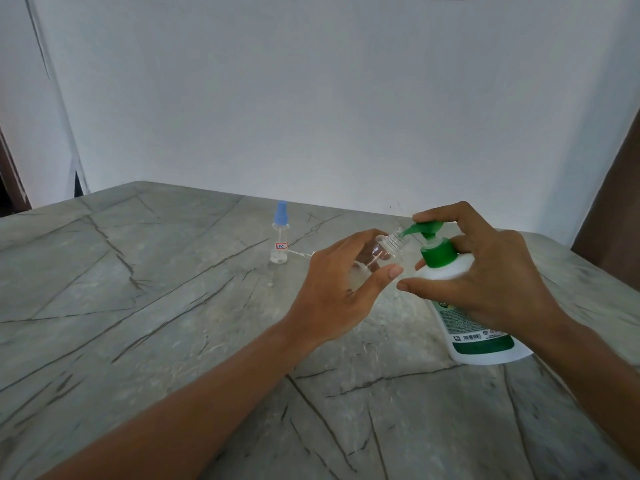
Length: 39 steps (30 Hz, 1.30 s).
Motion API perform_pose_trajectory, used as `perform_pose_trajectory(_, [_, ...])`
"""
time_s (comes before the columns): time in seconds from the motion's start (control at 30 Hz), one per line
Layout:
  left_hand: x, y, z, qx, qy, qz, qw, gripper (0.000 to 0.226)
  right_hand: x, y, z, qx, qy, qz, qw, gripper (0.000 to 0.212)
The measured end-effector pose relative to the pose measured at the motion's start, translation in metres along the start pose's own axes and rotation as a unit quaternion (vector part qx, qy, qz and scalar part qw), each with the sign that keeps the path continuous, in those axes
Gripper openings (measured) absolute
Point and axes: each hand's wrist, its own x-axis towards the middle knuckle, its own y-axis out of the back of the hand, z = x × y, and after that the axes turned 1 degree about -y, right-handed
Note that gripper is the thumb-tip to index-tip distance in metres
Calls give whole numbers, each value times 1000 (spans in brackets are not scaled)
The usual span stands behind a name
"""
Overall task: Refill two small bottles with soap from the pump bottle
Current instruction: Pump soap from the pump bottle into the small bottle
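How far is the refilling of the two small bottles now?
Done: the clear small bottle is uncapped. In hand: the left hand holds it tilted, neck at the green nozzle, while the right hand grips the pump bottle, fingers on the pump head. Left: the blue-capped bottle stands closed on the table, seemingly almost empty.

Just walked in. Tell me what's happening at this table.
A person is refilling. The left hand holds a small clear plastic bottle, uncapped and tilted, with its threaded neck at the green nozzle of a white plastic pump bottle. The right hand grips that pump bottle, forefinger on top of the pump head. A second small clear bottle with a blue spray cap stands upright farther back on the grey marble-patterned table, untouched.
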Motion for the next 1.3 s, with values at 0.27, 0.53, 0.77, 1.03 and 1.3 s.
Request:
perform_pose_trajectory(0.27, [0, 1, -1, -6, 14, 10, 1000, 28, 1, -1, 2, -20, 17, -24, 999, 82])
perform_pose_trajectory(0.53, [1, 0, 0, -6, 5, 12, 1000, 30, 1, -1, 4, -15, 15, -19, 1000, 78])
perform_pose_trajectory(0.77, [0, -1, 1, 2, -7, 4, 1000, 31, -1, 1, 1, -6, 7, 3, 1000, 68])
perform_pose_trajectory(1.03, [0, 0, 0, -4, 11, 14, 1000, 29, 1, -1, 4, -26, 20, -21, 999, 78])
perform_pose_trajectory(1.3, [-1, 0, -1, -3, 10, 11, 1000, 29, 1, -2, 2, -23, 23, -7, 999, 75])
